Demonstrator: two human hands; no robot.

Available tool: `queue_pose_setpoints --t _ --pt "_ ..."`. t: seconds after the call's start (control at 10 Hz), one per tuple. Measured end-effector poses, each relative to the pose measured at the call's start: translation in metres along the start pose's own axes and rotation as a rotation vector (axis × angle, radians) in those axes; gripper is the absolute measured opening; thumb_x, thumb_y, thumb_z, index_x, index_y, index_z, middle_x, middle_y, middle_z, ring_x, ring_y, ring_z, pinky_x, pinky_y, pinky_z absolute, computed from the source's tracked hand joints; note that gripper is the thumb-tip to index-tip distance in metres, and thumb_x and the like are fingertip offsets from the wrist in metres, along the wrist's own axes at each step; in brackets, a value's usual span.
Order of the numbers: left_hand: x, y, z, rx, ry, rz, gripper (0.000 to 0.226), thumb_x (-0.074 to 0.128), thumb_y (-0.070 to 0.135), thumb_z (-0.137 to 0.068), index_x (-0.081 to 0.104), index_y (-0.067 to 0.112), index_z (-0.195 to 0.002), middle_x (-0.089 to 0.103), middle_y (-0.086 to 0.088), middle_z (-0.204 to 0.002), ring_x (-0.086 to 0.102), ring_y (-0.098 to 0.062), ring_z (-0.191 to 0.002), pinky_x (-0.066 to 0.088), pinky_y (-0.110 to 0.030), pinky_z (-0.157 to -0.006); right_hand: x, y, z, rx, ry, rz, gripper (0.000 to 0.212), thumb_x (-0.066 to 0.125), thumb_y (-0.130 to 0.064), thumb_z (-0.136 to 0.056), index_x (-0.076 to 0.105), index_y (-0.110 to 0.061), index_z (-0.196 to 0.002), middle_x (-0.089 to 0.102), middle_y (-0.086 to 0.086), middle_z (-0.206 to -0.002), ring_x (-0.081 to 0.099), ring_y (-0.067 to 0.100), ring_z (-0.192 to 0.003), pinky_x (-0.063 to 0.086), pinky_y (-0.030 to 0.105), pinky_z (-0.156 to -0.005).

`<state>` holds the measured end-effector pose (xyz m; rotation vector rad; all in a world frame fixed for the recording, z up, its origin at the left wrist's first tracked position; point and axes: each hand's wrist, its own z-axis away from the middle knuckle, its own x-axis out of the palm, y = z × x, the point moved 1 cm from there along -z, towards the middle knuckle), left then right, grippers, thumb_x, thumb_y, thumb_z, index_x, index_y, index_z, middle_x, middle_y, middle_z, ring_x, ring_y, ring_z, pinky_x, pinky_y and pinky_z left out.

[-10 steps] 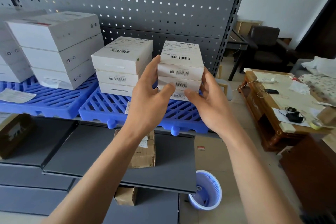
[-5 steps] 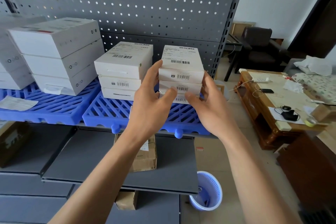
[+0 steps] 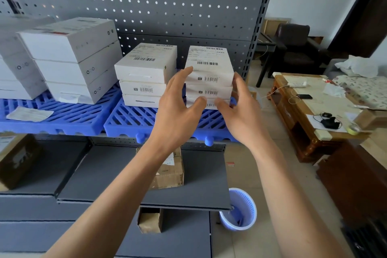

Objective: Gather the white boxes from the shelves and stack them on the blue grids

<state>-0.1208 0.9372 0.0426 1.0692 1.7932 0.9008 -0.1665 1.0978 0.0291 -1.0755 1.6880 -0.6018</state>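
1. While the stack of three white boxes stands on the blue grid, just right of the neighbouring stack, the left hand and right hand flank it with fingers straight and spread, thumbs near the lowest box; firm contact cannot be told.
2. The step looks like squaring the stack, so both palms should press evenly from opposite sides.
3. Pressure belongs low on the stack, since a push on the top box alone could slide it.
4. Its right edge sits near the grid's end; any nudge should go toward the neighbouring stack.
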Motion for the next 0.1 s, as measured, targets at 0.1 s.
queue_pose_setpoints --t 0.1 --pt "-0.0091 -0.0017 0.0095 0.029 -0.036 0.0 0.064 0.062 0.022 -0.093 0.038 0.03 -0.152 0.05 0.009 -0.145 0.045 0.001 -0.133 0.044 -0.035 -0.111 0.0018 -0.0114 0.0152 -0.018 0.077 0.073 0.064 0.062 -0.021 -0.098 0.031 -0.032 -0.153 0.059 -0.018 -0.136 0.055 -0.008 -0.111 0.046 0.004 -0.084"
